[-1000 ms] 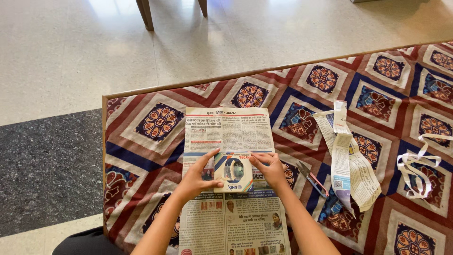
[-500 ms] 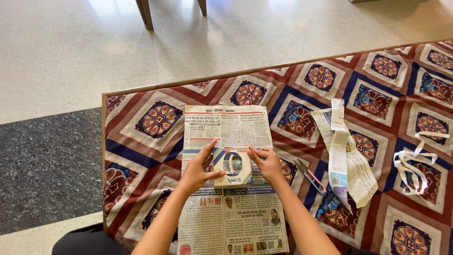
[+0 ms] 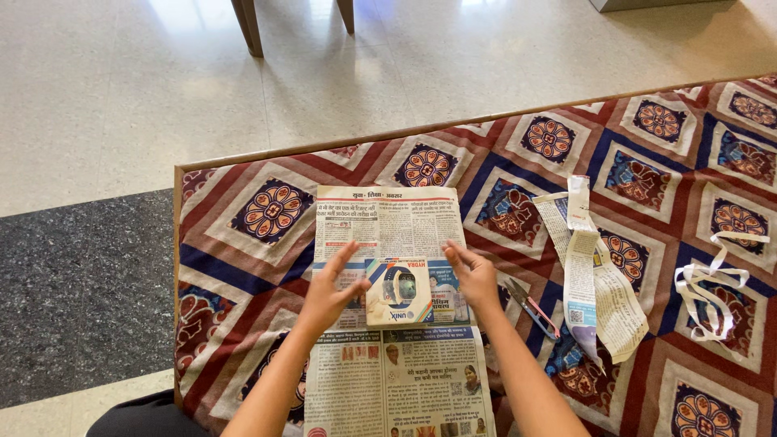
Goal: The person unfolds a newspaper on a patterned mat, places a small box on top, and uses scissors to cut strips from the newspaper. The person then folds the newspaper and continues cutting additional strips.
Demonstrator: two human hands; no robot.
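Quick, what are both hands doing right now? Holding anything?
Left hand: open, thumb touching the left edge of the small square cardboard box on the newspaper sheet.
Right hand: open, holding nothing, just right of the box.

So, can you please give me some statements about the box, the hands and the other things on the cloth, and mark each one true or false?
1. The small box lies on the newspaper. True.
2. The right hand grips the box firmly. False: its fingers are spread and it sits beside the box, open.
3. The left hand is at the left edge of the box. True.
4. The scissors lie to the left of the newspaper. False: they lie to its right, on the patterned cloth.
5. Cut paper strips lie to the right of the scissors. True.
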